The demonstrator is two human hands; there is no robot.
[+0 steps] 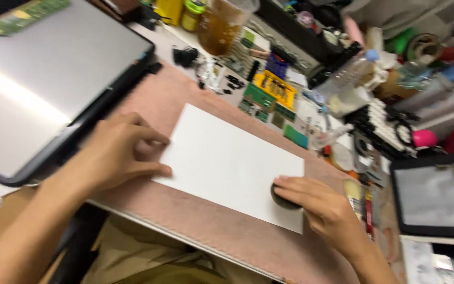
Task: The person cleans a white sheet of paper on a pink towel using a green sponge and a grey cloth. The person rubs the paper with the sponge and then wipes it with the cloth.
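White sheet (pixel 227 163): lying between both hands on the pink mat (pixel 211 231). Left hand (pixel 116 155) is pinching its near-left corner; right hand (pixel 319 208) is gripping a dark round object (pixel 279 200) at its right edge. Risk: uneven pull is likely creasing or skewing the sheet.

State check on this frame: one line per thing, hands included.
white sheet: flat on the pink mat, pinned at two spots.
left hand: fingers curled, pressing the sheet's left edge.
right hand: fingers resting on a dark round object.
dark round object: on the sheet's right edge, partly covered.
pink mat: flat on the desk.
laptop: lid shut.
plastic bottle: lying tilted, cap on.
tablet: screen dark.
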